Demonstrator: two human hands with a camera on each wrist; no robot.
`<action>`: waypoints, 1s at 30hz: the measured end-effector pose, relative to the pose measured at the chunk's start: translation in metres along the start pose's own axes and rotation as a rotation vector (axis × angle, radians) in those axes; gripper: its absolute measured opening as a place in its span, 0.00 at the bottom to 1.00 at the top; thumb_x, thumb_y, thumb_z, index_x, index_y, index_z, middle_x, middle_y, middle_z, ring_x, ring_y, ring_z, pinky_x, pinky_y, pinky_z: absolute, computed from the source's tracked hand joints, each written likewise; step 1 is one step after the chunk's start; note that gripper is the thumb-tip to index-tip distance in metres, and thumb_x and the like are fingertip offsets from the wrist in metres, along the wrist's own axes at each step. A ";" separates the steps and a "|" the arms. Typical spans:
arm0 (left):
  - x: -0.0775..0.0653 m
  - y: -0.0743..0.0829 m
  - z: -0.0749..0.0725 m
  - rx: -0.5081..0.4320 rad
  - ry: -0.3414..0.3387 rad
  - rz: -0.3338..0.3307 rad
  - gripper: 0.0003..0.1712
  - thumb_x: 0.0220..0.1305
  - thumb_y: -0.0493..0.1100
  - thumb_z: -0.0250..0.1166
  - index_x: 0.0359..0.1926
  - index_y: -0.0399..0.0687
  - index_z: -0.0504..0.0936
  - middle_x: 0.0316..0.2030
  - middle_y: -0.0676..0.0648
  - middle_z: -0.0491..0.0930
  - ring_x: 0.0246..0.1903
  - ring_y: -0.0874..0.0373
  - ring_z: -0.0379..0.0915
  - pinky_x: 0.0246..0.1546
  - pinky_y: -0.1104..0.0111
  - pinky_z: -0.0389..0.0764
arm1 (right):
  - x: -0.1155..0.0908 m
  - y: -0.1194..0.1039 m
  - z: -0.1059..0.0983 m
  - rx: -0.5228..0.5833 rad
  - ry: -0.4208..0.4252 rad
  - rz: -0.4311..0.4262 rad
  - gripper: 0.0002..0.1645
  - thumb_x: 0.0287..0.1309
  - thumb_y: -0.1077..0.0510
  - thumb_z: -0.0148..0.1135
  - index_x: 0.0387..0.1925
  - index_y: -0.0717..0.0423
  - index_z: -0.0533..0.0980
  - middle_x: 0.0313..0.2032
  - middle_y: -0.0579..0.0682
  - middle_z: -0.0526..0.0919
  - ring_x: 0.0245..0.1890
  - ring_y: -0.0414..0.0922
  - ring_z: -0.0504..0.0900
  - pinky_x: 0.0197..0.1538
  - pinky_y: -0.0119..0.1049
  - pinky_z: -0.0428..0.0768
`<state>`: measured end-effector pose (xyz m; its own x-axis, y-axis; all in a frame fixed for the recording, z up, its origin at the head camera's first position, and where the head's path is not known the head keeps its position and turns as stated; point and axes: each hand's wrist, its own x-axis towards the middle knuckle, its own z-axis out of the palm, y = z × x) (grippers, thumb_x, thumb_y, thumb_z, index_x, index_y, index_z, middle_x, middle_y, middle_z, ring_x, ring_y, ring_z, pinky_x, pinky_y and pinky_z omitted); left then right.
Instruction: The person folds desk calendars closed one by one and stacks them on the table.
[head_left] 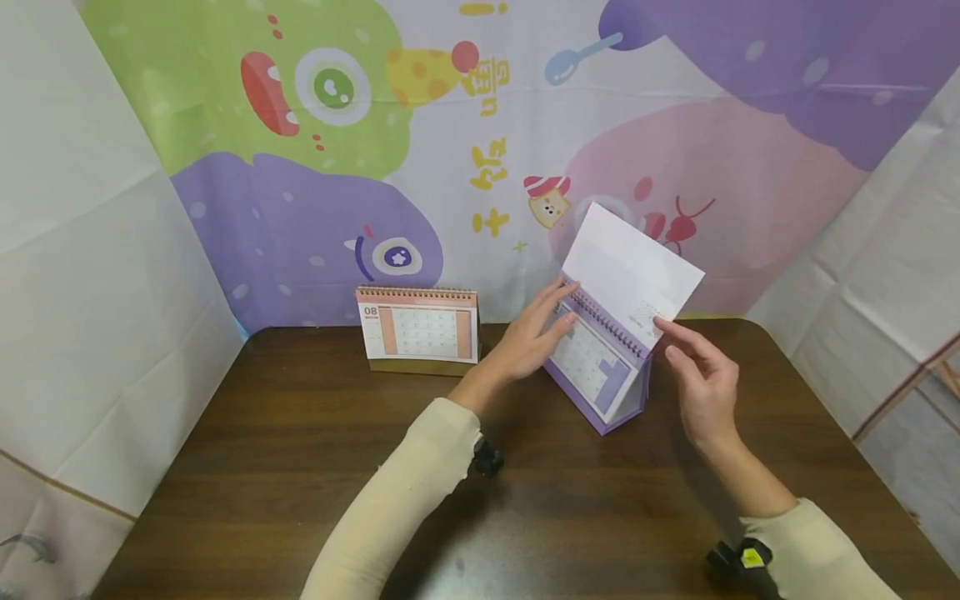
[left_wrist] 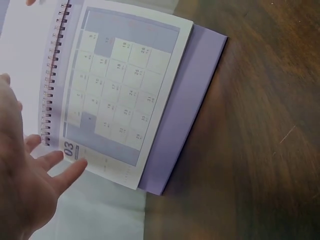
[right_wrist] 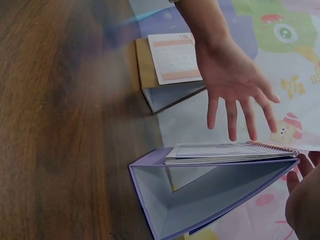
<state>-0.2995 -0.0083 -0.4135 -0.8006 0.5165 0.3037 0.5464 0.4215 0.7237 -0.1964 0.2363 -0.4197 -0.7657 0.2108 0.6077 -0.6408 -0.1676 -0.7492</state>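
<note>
A purple desk calendar [head_left: 592,367] stands at an angle on the table, its page headed 03 facing front in the left wrist view. One white page [head_left: 630,271] is raised above its spiral binding [left_wrist: 52,75]. My left hand [head_left: 532,329] is at the calendar's left end, fingers spread, fingertips overlapping the binding in the head view. My right hand [head_left: 705,383] is at the right end. Its index fingertip is at the raised page's lower right corner, with the thumb a little below. From the right wrist, the calendar's hollow triangular stand [right_wrist: 200,195] shows side-on.
An orange desk calendar [head_left: 423,329] on a brown stand, its page headed 08, stands to the left near the back edge. Under both is a dark wooden table [head_left: 300,467]. A cartoon-printed cloth [head_left: 510,108] hangs right behind it, with pale sheets at both sides.
</note>
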 end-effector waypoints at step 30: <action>-0.013 -0.015 -0.009 -0.207 0.307 0.166 0.64 0.78 0.86 0.27 0.93 0.44 0.43 0.91 0.34 0.52 0.80 0.27 0.71 0.75 0.37 0.80 | -0.013 0.013 -0.002 -0.139 -0.199 -0.167 0.15 0.71 0.83 0.52 0.43 0.84 0.86 0.58 0.53 0.95 0.72 0.47 0.88 0.76 0.31 0.81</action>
<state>-0.2994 -0.0281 -0.4222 -0.7587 0.3056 0.5754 0.6388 0.1757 0.7490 -0.1950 0.2333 -0.4379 -0.6551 0.0286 0.7550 -0.7555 -0.0099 -0.6551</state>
